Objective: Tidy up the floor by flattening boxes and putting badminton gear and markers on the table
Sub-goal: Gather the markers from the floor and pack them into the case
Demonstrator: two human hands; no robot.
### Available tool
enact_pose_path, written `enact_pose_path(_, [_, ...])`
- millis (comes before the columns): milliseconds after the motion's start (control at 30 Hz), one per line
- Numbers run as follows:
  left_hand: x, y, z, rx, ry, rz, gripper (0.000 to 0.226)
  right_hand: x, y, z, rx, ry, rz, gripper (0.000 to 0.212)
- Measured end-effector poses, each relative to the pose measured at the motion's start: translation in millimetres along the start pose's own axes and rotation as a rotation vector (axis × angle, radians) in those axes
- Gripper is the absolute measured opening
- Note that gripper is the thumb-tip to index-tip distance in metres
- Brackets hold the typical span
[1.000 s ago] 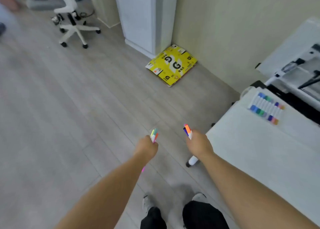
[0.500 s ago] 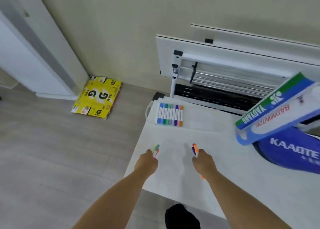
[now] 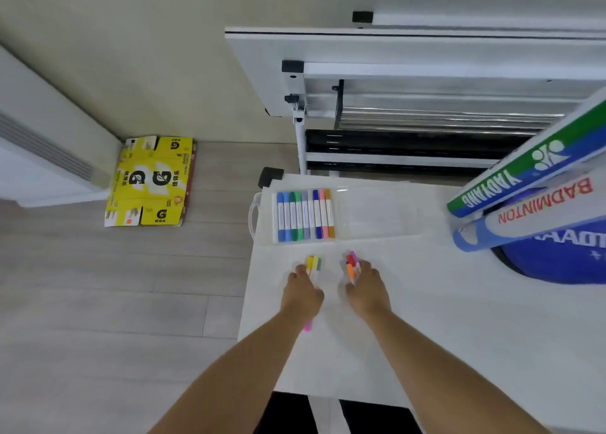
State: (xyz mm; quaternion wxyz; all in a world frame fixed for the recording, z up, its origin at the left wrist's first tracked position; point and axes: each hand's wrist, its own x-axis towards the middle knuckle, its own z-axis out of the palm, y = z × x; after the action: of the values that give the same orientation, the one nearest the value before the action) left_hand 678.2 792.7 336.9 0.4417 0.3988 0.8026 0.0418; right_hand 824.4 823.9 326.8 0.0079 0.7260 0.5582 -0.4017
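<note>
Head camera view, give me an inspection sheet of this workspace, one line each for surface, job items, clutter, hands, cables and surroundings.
Surface: white table, bare near the hands.
Job's things: clear marker case at the table's far left end, with a row of markers in its left part; badminton tubes and blue bag at the right; flattened yellow box on the floor by the wall.
Clutter: nothing seen.
Grippers: left hand grips a yellow-green marker bunch; right hand grips an orange-purple marker bunch; both are over the table.
Cables: nothing seen.
Surroundings: wood-look floor, folded tables against the wall, white unit at left.
</note>
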Motion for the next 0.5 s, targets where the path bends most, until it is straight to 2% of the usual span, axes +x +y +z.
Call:
enact_pose_path(200, [9.2, 0.4, -17.9, 0.072, -0.153, 0.155, 0.062, -9.8, -9.3, 12.3, -0.066, 0.077, 0.088, 0.059])
enact_pose_path(300, [16.6, -13.0, -31.0, 0.152, -0.185, 0.182, 0.066, -14.0, -12.0, 9.5, -0.111, 0.092, 0.145, 0.056])
enact_pose_path(367, [22.0, -17.8, -42.2, 0.206, -0.153, 0.209, 0.058, -14.2, -11.3, 7.1, -0.137, 0.099, 0.166, 0.051])
enact_pose_path(500, [35.4, -24.3, -65.9, 0.426, 0.077, 0.414, 0.049, -7.1, -10.3, -4.3, -0.197, 0.192, 0.127, 0.040])
